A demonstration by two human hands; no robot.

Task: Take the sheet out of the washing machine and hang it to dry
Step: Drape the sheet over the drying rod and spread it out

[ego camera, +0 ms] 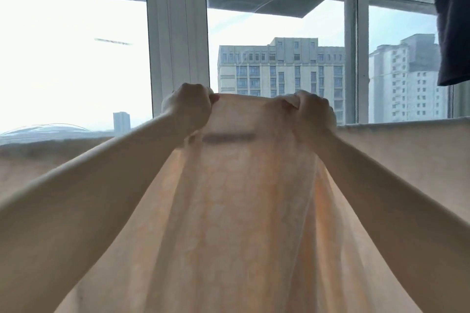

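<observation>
Both arms are up and reaching forward, and the sheet (236, 211) hangs between them, pale peach, patterned, lit through from the window (274, 58) behind. The left hand (188, 107) has its fingers curled tight over the top edge of the cloth, bunching it at the knuckles; the right hand (310, 109) does the same a little way along, thumb and fingers pinching a fold. The stretch of edge between the two fists runs level, side to side, and it looks taut, which I read as the reason for the two-point grip: hold the hem straight and the cloth falls without twisting. From that edge the sheet drops toward the camera in long vertical folds, so its long axis here runs top to bottom, the free end out of view below. More peach cloth (407, 150) lies spread to the right and left at sill height, seemingly already draped over something, though whatever carries it is hidden. Dark laundry (452, 40) hangs at upper right, well apart from the hands. My guess: hanging is under way, and this raised section goes over next.
</observation>
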